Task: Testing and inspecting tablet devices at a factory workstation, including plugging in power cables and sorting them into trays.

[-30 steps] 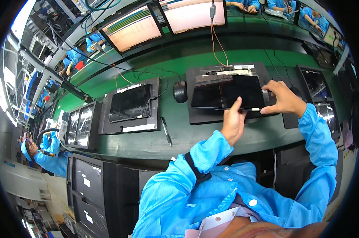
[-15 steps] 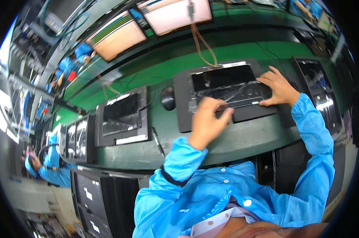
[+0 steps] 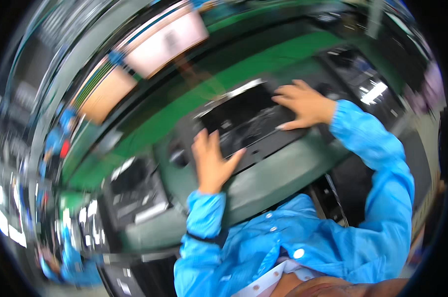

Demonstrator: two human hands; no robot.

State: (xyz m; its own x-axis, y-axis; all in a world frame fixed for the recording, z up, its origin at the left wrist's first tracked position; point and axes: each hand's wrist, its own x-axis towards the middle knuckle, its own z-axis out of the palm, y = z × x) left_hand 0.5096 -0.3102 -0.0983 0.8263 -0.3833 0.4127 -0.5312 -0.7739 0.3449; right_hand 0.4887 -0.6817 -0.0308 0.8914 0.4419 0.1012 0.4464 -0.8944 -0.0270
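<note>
A flat black display panel (image 3: 241, 110) lies on a dark padded board (image 3: 263, 152), with crinkled clear film over its lower part. At the panel's left edge, my left hand (image 3: 213, 162) rests with fingers spread and thumb apart, nothing in its grasp. My right hand (image 3: 307, 105) is at the right edge, fingers stretched over the panel's corner and thumb near its lower edge; it too is open. Motion blur hides whether every fingertip touches the panel.
Left on the green bench (image 3: 293, 161) lies a second board with a dark panel (image 3: 132, 180). A black mouse (image 3: 178, 152) sits between. To the right is a black tray (image 3: 355, 81) with glossy panels. Lit monitors (image 3: 167, 42) stand behind. A person in blue (image 3: 78, 262) is at far left.
My left hand has gone from a near-pinch over the panel's lower left to spread fingers at its left edge. My right hand stays at the right edge. The whole view has swung and tilted.
</note>
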